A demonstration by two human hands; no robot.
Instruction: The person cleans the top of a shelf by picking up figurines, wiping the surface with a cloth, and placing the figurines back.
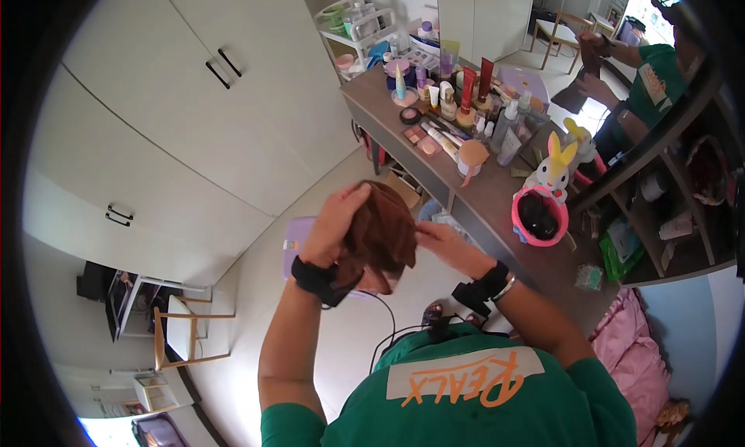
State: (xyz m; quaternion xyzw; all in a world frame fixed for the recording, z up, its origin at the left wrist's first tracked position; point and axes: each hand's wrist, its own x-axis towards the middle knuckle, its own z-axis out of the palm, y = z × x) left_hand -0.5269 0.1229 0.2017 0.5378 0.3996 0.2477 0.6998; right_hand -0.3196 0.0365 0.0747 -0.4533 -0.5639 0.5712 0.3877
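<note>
A crumpled brown cloth (380, 230) is held up in front of my body, above the floor. My left hand (335, 223) grips its left side, with the fingers curled over the upper edge. At its right edge, my right hand (450, 245) pinches the fabric between thumb and fingers. The cloth hangs in loose folds between both hands, and its lower part droops. What kind of cloth item it is cannot be made out. Both wrists wear black bands.
On the right, a dressing table (485, 214) carries cosmetic bottles, tubes and a rabbit figure (552, 171) with a pink bowl. A mirror (621, 82) stands behind them. White cabinets (178, 121) line the left, near a wooden chair (182, 330). A purple stool (296, 241) is below my left hand.
</note>
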